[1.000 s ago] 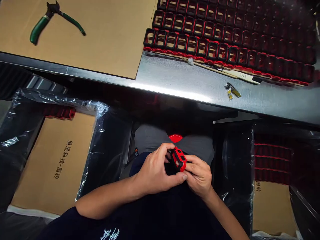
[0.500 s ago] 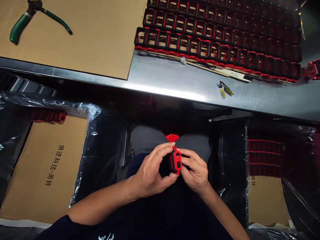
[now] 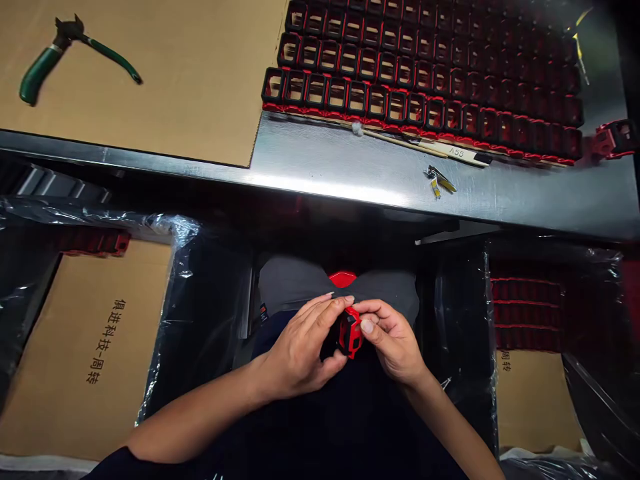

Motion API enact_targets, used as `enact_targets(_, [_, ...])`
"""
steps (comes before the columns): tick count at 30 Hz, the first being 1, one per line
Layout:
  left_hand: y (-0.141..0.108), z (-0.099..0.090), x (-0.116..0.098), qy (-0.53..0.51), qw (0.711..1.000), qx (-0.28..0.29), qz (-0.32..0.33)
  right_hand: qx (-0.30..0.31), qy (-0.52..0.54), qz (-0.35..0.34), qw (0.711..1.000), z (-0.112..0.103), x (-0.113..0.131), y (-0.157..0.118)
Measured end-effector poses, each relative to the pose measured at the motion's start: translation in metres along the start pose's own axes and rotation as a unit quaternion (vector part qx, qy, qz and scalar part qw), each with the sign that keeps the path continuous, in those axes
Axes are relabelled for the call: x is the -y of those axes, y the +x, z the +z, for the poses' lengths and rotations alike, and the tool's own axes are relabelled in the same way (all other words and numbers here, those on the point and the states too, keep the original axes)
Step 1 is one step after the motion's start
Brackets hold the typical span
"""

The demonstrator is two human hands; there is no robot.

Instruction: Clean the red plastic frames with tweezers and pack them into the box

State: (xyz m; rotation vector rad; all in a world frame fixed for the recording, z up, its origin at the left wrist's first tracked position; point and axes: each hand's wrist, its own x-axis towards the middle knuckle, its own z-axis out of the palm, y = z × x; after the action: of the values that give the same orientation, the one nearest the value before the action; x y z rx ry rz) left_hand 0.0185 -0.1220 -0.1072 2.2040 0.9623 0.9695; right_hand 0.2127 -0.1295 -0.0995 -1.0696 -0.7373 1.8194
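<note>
A small red-and-black casing (image 3: 351, 331) sits over the person's lap, below the worktop (image 3: 350, 167) edge, pinched between the left hand (image 3: 300, 350) and right hand (image 3: 395, 340), fingers closed on it. Rows of similar casings (image 3: 425, 73) fill the worktop beyond.

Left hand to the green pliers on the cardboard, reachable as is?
Probably not right away: the left hand and the right hand both grip the red part at the lap, while the pliers lie on the far-left cardboard.
</note>
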Motion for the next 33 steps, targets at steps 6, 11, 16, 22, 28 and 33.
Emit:
enact_targets(6, [0.005,-0.011,-0.003,-0.023,0.999,0.039,0.006,-0.018,0.075,0.062,0.995,-0.001,-0.008,0.003])
enact_targets(11, [0.012,-0.016,-0.008,-0.109,0.994,0.021,-0.019,0.018,0.164,0.121,0.979,0.000,-0.016,0.003])
enact_targets(16, [0.012,-0.014,-0.007,-0.149,0.988,-0.005,-0.046,0.018,0.170,0.155,0.973,0.004,-0.019,0.006])
enact_targets(22, [0.015,-0.020,-0.003,-0.125,0.991,0.010,-0.038,0.019,0.169,0.161,0.972,0.003,-0.023,0.008])
enact_targets(28, [0.016,-0.025,0.005,-0.113,0.991,0.064,-0.021,0.027,0.149,0.100,0.983,0.000,-0.021,0.008])
enact_targets(33, [0.010,-0.020,0.009,-0.143,0.984,0.075,-0.071,-0.005,0.104,0.066,0.992,0.000,-0.013,0.009])
